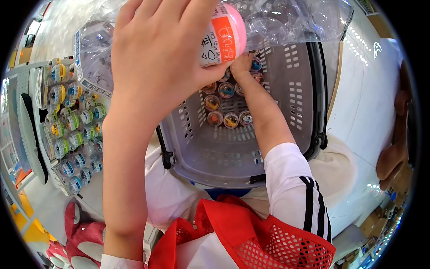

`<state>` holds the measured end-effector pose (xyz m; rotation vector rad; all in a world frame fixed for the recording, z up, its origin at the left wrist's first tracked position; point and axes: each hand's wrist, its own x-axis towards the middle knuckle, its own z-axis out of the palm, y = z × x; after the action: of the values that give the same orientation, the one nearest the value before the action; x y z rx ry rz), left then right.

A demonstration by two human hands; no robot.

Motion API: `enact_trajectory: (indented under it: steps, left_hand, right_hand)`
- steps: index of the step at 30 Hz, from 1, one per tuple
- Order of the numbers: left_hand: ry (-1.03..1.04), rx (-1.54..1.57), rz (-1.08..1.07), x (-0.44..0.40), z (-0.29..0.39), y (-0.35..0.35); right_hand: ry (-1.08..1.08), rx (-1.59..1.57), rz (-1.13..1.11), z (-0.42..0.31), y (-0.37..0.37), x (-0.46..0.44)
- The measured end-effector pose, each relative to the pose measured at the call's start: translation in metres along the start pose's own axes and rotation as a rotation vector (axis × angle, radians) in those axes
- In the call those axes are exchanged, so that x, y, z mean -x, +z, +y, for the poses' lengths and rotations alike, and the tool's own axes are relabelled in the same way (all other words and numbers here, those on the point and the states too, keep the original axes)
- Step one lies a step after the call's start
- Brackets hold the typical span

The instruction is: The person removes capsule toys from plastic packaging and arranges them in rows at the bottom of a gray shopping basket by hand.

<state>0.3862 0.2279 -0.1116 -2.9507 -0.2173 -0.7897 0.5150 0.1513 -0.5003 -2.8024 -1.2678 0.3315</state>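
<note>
My left hand (pixel 156 54), raised close to the camera, is wrapped round a capsule toy (pixel 224 36) with a pink end and an orange and white label reading "Egg Alloy Car". Its fingertips run out of the top of the view. My right hand (pixel 242 65) reaches down into a grey plastic basket (pixel 286 107), among small round clear capsules (pixel 226 89) with coloured toys inside. The held capsule toy partly covers that hand, so what its fingers hold cannot be made out. More capsules (pixel 230 120) lie in rows on the basket floor.
Clear plastic packaging (pixel 286 22) lies across the basket's far end, with another clear package (pixel 94 58) left of my hand. A rack of capsule toys (pixel 71 121) stands at left. Red and grey plush toys (pixel 85 233) sit at lower left. The basket has a black handle (pixel 319 98).
</note>
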Motion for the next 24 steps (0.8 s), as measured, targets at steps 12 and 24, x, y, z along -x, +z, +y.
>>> enact_trajectory:
  steps: [12, 24]
  left_hand:
    - [0.015, 0.020, -0.026, -0.004, 0.004, 0.000]
    - [0.016, 0.028, -0.038, -0.007, 0.006, 0.001]
  right_hand:
    - [-0.088, -0.102, -0.064, 0.009, 0.029, -0.047]
    - [-0.055, 0.218, -0.392, 0.009, -0.051, -0.032]
